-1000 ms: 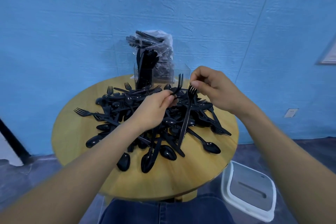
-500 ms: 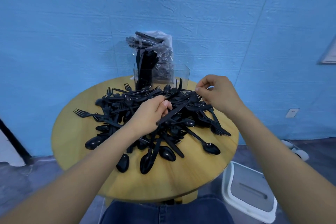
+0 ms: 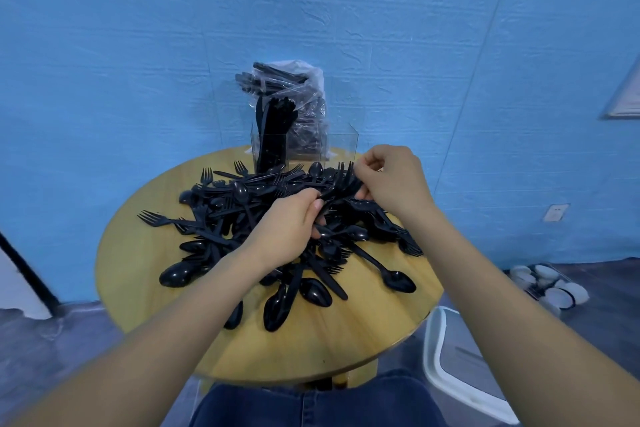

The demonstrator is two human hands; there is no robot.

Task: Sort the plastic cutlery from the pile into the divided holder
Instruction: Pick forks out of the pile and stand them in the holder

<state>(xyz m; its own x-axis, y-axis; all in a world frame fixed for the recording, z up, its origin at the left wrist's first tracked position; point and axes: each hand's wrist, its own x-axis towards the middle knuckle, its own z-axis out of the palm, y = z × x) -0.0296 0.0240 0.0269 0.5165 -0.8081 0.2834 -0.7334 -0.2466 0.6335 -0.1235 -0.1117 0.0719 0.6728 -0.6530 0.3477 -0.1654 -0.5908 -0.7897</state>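
A pile of black plastic forks and spoons (image 3: 242, 204) covers the round wooden table (image 3: 363, 333). At the table's far edge stands the clear divided holder (image 3: 341, 146); its left compartment holds upright black cutlery (image 3: 272, 135), its right one looks bare. My left hand (image 3: 287, 229) grips a bunch of black forks (image 3: 341, 180) by their handles over the pile's middle. My right hand (image 3: 391, 180) is at the tine end of the same bunch, fingers curled and pinching a fork there.
A clear plastic bag of black cutlery (image 3: 294, 87) rests behind the holder against the blue wall. A white bin (image 3: 460, 371) stands on the floor to the table's right, with white bowls (image 3: 547, 284) farther right. My knee in jeans is under the near edge.
My right hand has carried a fork from upright over the pile down and left to the bunch in my left hand. My left hand stayed over the pile's middle.
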